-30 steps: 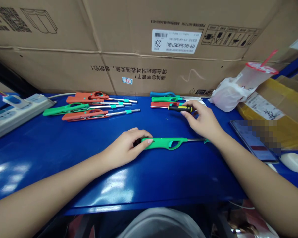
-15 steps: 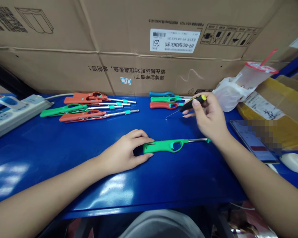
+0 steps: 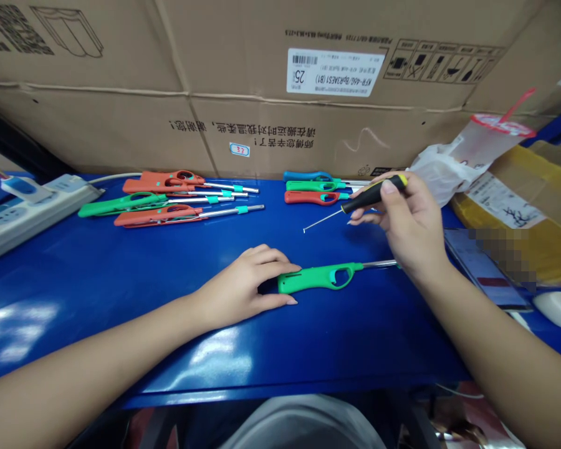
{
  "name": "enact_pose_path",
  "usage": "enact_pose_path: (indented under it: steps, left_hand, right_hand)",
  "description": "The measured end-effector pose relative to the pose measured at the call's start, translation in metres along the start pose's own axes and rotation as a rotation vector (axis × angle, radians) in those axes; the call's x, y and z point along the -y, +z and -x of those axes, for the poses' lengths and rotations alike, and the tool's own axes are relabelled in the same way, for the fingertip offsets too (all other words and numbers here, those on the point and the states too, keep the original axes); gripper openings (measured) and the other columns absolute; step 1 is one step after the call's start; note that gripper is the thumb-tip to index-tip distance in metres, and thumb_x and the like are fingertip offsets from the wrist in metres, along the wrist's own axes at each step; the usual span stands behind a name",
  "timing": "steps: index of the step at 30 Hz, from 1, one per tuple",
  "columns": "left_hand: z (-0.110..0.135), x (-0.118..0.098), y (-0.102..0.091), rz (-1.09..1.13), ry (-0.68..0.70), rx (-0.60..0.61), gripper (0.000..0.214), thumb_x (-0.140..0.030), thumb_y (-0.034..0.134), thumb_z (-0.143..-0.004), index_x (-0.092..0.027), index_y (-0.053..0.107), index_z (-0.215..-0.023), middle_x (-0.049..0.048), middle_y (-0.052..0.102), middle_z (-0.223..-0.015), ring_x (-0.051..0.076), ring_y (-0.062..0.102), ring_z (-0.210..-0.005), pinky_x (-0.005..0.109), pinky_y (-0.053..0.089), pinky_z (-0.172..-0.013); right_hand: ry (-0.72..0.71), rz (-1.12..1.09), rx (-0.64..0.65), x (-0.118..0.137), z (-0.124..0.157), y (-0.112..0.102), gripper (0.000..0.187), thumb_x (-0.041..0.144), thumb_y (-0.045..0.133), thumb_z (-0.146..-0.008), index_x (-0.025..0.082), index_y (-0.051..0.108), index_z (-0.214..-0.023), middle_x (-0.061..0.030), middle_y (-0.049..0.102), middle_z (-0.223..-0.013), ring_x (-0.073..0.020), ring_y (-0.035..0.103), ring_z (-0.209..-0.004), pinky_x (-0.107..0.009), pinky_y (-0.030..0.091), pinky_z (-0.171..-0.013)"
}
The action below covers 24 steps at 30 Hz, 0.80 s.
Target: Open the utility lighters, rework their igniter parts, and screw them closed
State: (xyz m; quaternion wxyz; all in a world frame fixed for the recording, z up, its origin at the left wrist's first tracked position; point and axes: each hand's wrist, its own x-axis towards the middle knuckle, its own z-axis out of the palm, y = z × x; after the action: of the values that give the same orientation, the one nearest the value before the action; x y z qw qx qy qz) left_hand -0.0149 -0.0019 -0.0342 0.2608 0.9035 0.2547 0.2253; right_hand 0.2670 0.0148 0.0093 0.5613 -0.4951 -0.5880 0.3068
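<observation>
Here the head camera looks down at a blue table (image 3: pixel 75 262) with a big cardboard box (image 3: pixel 98 131) standing behind it.

The left hand (image 3: pixel 243 287) is at about 7 o'clock from the middle of the view. It is half open and curves around the back end of the green lighter (image 3: pixel 318 277). This long lighter lies flat on the table at the middle of the view, with its metal tube pointing right. The tube passes just below the right hand (image 3: pixel 411 221).

The right hand is at about 3 o'clock and is mostly closed. Its thumb and fingers pinch the black and yellow handle of a small screwdriver (image 3: pixel 374 194). The thin metal shaft (image 3: pixel 322 219) points down and left, at about 8 o'clock, and touches nothing.

At about 11 o'clock, a pile of orange and green lighters (image 3: pixel 159 199) lies on the table. At 12 o'clock, a blue, a green and an orange lighter (image 3: pixel 311 187) lie side by side.

A white power strip (image 3: pixel 37 218) sits at 9 o'clock. A white plastic bag (image 3: pixel 444 165) and a plastic cup with a red straw (image 3: pixel 505 128) are at 2 o'clock. A phone (image 3: pixel 484 268) lies at 3 o'clock, partly blurred.
</observation>
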Motion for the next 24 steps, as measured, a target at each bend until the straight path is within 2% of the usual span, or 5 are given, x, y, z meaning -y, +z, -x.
enact_pose_path:
  steps: [5, 8, 14, 19, 24]
  left_hand:
    - [0.000, 0.000, 0.002, 0.006, 0.041, 0.016, 0.050, -0.045, 0.079, -0.089, -0.021, 0.067, -0.132, 0.0081, 0.074, -0.122, 0.024, 0.064, -0.109, 0.039, 0.047, -0.099]
    - [-0.001, -0.002, 0.003, 0.040, 0.024, -0.038, 0.048, -0.042, 0.082, -0.088, -0.021, 0.069, -0.129, 0.0070, 0.076, -0.119, 0.023, 0.066, -0.107, 0.038, 0.049, -0.098]
    - [-0.004, -0.005, 0.004, 0.236, -0.056, -0.270, 0.028, -0.029, 0.078, -0.091, -0.017, 0.076, -0.116, 0.0070, 0.079, -0.104, 0.017, 0.071, -0.096, 0.029, 0.057, -0.089]
    - [-0.005, -0.004, 0.002, 0.268, -0.068, -0.297, 0.013, -0.023, 0.071, -0.096, -0.018, 0.080, -0.104, 0.0054, 0.080, -0.098, 0.015, 0.072, -0.091, 0.026, 0.057, -0.084]
    - [-0.006, -0.004, 0.002, 0.247, -0.055, -0.312, 0.010, -0.021, 0.071, -0.096, -0.017, 0.080, -0.098, 0.0036, 0.079, -0.092, 0.013, 0.071, -0.086, 0.025, 0.055, -0.081]
  right_hand:
    - [0.032, -0.296, 0.090, 0.004, 0.008, 0.007, 0.020, 0.049, 0.065, -0.095, 0.029, 0.060, -0.096, -0.0019, 0.074, -0.090, -0.0167, 0.067, -0.063, -0.034, 0.061, -0.055]
    - [0.042, -0.403, 0.169, 0.002, 0.010, 0.009, 0.018, 0.046, 0.067, -0.094, 0.028, 0.064, -0.094, -0.0019, 0.076, -0.090, -0.0156, 0.067, -0.060, -0.032, 0.061, -0.053]
    - [0.063, -0.494, 0.234, -0.003, 0.013, 0.011, 0.013, 0.039, 0.067, -0.095, 0.026, 0.068, -0.095, -0.0036, 0.078, -0.091, -0.0171, 0.069, -0.063, -0.034, 0.063, -0.055]
    - [0.068, -0.526, 0.226, -0.004, 0.015, 0.014, 0.011, 0.036, 0.068, -0.094, 0.026, 0.069, -0.095, -0.0037, 0.078, -0.090, -0.0167, 0.069, -0.061, -0.033, 0.061, -0.054]
    - [0.044, -0.526, 0.202, -0.007, 0.013, 0.013, 0.010, 0.035, 0.068, -0.094, 0.026, 0.073, -0.093, -0.0043, 0.079, -0.088, -0.0167, 0.069, -0.060, -0.033, 0.060, -0.053]
